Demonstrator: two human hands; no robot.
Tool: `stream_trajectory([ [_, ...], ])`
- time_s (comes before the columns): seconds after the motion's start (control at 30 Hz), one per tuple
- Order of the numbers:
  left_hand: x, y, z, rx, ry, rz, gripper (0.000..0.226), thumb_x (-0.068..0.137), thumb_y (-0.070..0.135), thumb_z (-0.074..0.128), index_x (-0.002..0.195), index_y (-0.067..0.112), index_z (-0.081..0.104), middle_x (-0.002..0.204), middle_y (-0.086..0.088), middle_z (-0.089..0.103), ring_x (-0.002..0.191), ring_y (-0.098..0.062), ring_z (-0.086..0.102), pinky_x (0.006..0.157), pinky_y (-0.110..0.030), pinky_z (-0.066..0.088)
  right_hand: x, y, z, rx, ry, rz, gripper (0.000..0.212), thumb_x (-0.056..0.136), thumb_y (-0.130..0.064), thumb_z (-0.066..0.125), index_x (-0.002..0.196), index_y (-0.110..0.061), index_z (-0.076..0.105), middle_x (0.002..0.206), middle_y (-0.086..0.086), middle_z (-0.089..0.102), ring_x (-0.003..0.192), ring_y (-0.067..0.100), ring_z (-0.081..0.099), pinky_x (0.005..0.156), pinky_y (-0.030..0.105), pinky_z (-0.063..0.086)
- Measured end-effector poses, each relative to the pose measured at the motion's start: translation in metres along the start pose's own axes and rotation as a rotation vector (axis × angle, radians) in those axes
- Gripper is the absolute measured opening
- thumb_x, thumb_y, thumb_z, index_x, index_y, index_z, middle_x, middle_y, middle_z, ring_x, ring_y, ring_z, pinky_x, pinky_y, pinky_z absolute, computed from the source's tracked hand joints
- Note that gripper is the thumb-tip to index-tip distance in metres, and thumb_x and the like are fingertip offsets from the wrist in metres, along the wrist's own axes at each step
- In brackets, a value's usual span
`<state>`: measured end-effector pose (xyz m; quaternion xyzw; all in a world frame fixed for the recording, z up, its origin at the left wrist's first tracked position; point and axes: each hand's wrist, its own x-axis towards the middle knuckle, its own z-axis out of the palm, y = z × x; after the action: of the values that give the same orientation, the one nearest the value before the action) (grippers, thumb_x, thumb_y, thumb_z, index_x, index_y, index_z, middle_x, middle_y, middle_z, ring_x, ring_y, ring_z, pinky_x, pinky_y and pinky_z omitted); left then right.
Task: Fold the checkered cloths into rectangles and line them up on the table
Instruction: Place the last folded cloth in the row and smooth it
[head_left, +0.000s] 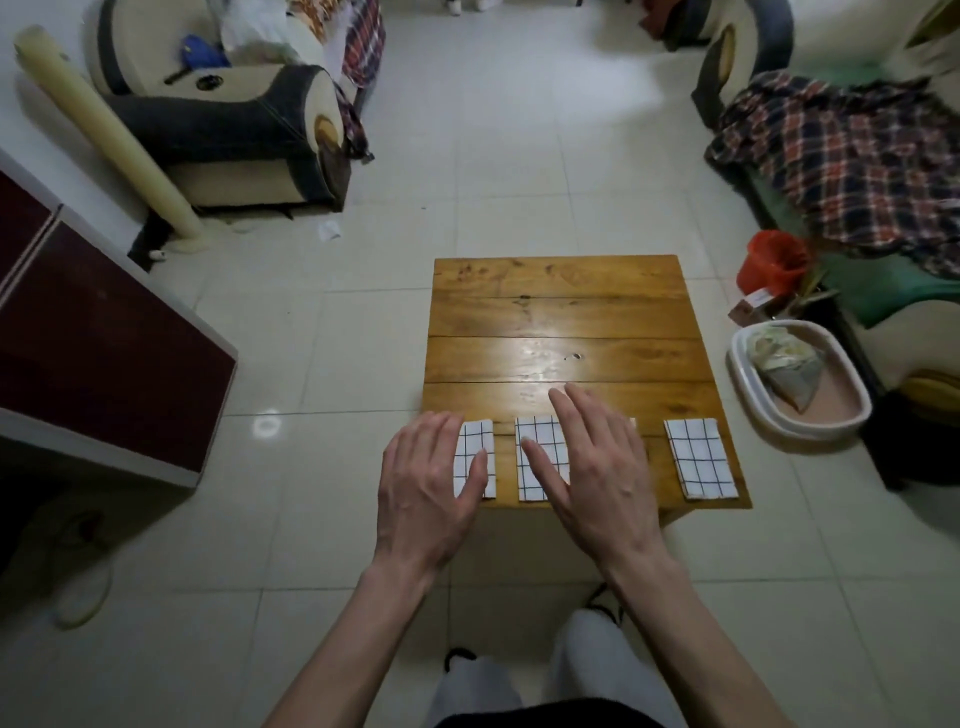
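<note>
the wooden table (566, 322) carries folded checkered cloths in a row along its near edge. at the near left corner lies the left cloth (478, 441), with the left hand (428, 486) flat and unclenched over its left half, fingers spread and gripping nothing. if that palm drags toward the person, i judge the cloth could slide off the near edge or lose its fold.

just right of it, with a strip of bare wood between, lies the middle cloth (540, 457). the right hand (592, 462) rests spread and loose across its right part, pinching nothing. a sliver of white (632, 422) shows past this hand's far side; whether it is another cloth i cannot tell. a sideways push here could skew the rectangle or close the gap unevenly.

toward the near right corner lies the right cloth (701, 457), untouched and slightly tilted, its near end close to the edge; a bump to the table might tip it over.
</note>
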<state>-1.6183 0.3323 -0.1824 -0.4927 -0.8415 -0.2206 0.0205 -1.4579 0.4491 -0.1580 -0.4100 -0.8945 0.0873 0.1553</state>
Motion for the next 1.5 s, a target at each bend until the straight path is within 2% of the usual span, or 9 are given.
stream_trajectory([
  [0.2,0.003,-0.02,0.009,-0.043,-0.011,-0.002,0.049,0.104,0.044,0.048,0.14,0.012,0.058,0.135,-0.007,0.063,0.127,-0.024,0.057,0.109,-0.043,0.046,0.002,-0.017,0.012,0.014,0.008,0.01,0.063,0.106,-0.056,0.044,0.152,-0.014,0.046,0.154,0.008,0.051,0.142,0.024,0.047,0.117,0.043,0.041],
  [0.43,0.011,-0.037,0.024,-0.013,-0.027,-0.022,0.048,0.103,0.041,0.051,0.139,0.011,0.059,0.136,-0.007,0.063,0.128,-0.023,0.057,0.109,-0.042,0.046,0.018,-0.012,0.042,0.071,-0.016,0.028,0.064,0.106,-0.057,0.041,0.153,-0.013,0.046,0.155,0.009,0.05,0.145,0.025,0.044,0.12,0.046,0.038],
  [0.63,0.024,-0.05,0.05,-0.019,-0.058,-0.047,0.048,0.103,0.04,0.053,0.141,0.011,0.059,0.137,-0.006,0.062,0.129,-0.022,0.056,0.109,-0.042,0.049,0.025,-0.01,0.082,0.06,-0.072,0.013,0.065,0.106,-0.058,0.038,0.153,-0.014,0.047,0.153,0.008,0.053,0.145,0.024,0.045,0.12,0.04,0.035],
  [0.73,0.033,-0.06,0.067,-0.044,-0.072,-0.045,0.046,0.101,0.037,0.056,0.139,0.011,0.06,0.137,-0.005,0.062,0.128,-0.022,0.057,0.109,-0.04,0.047,0.032,-0.008,0.103,0.069,-0.081,0.015,0.064,0.105,-0.056,0.043,0.152,-0.013,0.048,0.151,0.007,0.054,0.143,0.023,0.047,0.119,0.04,0.038],
  [1.0,0.055,-0.106,0.141,-0.119,-0.159,-0.068,0.047,0.102,0.039,0.051,0.139,0.011,0.06,0.136,-0.005,0.063,0.125,-0.02,0.057,0.106,-0.037,0.048,0.053,-0.001,0.187,0.03,-0.138,0.049,0.063,0.106,-0.051,0.048,0.154,-0.011,0.046,0.153,0.008,0.053,0.144,0.024,0.047,0.118,0.042,0.041],
  [1.1,0.055,-0.128,0.175,-0.127,-0.18,-0.095,0.045,0.102,0.038,0.052,0.138,0.013,0.06,0.136,-0.003,0.063,0.124,-0.019,0.056,0.104,-0.035,0.046,0.055,0.005,0.226,0.015,-0.161,0.057,0.061,0.102,-0.042,0.061,0.153,-0.012,0.047,0.153,0.007,0.053,0.143,0.023,0.048,0.117,0.04,0.042],
  [1.23,0.046,-0.154,0.229,-0.128,-0.21,-0.106,0.039,0.099,0.027,0.065,0.136,0.013,0.061,0.133,-0.002,0.064,0.121,-0.018,0.056,0.099,-0.034,0.047,0.049,0.016,0.284,-0.012,-0.207,0.06,0.066,0.093,-0.033,0.074,0.152,-0.012,0.05,0.151,0.007,0.055,0.14,0.024,0.052,0.114,0.041,0.046],
  [1.33,0.034,-0.167,0.266,-0.123,-0.247,-0.116,0.041,0.097,0.024,0.065,0.136,0.014,0.061,0.132,-0.001,0.064,0.12,-0.016,0.057,0.099,-0.034,0.05,0.041,0.026,0.327,-0.015,-0.271,0.057,0.068,0.093,-0.034,0.073,0.153,-0.014,0.048,0.153,0.007,0.053,0.141,0.024,0.051,0.112,0.041,0.047],
  [1.5,0.016,-0.183,0.316,-0.113,-0.274,-0.095,0.04,0.1,0.027,0.052,0.137,0.015,0.061,0.134,-0.001,0.063,0.124,-0.018,0.057,0.103,-0.038,0.052,0.028,0.038,0.383,-0.039,-0.313,0.028,0.063,0.093,-0.038,0.07,0.149,-0.015,0.053,0.149,0.008,0.058,0.137,0.026,0.057,0.108,0.042,0.05],
])
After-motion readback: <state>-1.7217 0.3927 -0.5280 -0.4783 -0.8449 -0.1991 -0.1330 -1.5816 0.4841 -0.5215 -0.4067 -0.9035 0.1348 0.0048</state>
